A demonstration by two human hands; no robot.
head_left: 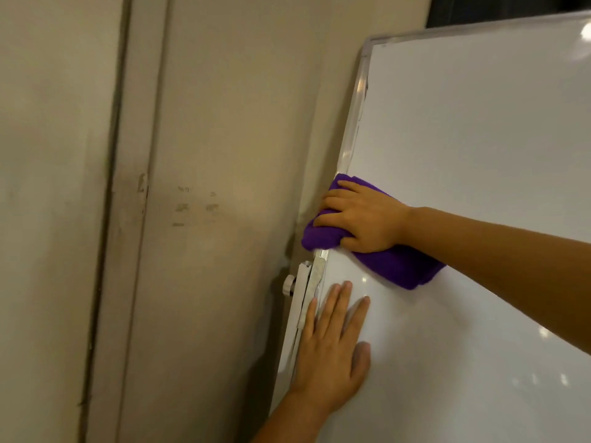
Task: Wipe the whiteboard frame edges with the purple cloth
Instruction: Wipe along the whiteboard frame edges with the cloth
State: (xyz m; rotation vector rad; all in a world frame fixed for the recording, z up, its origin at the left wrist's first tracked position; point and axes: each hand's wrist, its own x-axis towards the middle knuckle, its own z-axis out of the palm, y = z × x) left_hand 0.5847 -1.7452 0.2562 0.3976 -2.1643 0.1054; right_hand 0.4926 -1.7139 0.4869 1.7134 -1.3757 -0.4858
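Here, head view: right hand (364, 215) presses the bunched purple cloth (396, 266) over the whiteboard's left frame edge (355, 123), fingers curled around the fabric. Left hand (332, 350) lies flat on the whiteboard (479, 155) just below, fingers extended, slightly spread. Beige wall (224, 155) to the left.

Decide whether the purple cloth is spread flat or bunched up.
Bunched up. The purple cloth sits in thick folds under the right hand, wrapped over the whiteboard frame.

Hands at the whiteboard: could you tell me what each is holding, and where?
Right hand grips the folded purple cloth at its left end; left hand holds nothing.
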